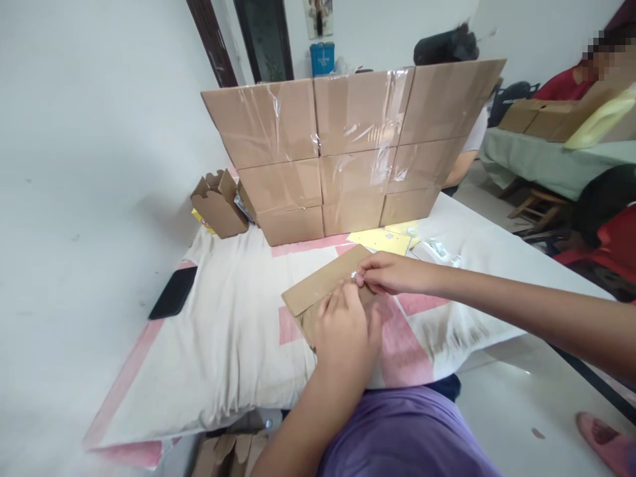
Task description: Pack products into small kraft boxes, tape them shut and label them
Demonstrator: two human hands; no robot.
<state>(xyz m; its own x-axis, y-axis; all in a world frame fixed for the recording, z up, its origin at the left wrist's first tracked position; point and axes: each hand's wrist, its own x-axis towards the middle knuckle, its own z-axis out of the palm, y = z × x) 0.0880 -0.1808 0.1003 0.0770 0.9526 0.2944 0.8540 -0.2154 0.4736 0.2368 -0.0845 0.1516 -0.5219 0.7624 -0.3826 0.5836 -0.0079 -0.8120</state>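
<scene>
A flat, folded cardboard box lies at an angle on the cloth-covered table. My left hand rests over its near part, fingers bent down onto the cardboard and thumb apart at the right. Reaching in from the right, my right hand pinches at the box's surface, right beside my left fingertips. A small shiny clear bit shows at the right fingertips; I cannot tell exactly what it is. Both hands hide much of the box's right side.
Behind the box stands a wall of taped cartons. Yellow paper and a white object lie at its foot. On the left are an open carton and a black phone. Another person sits at a table far right.
</scene>
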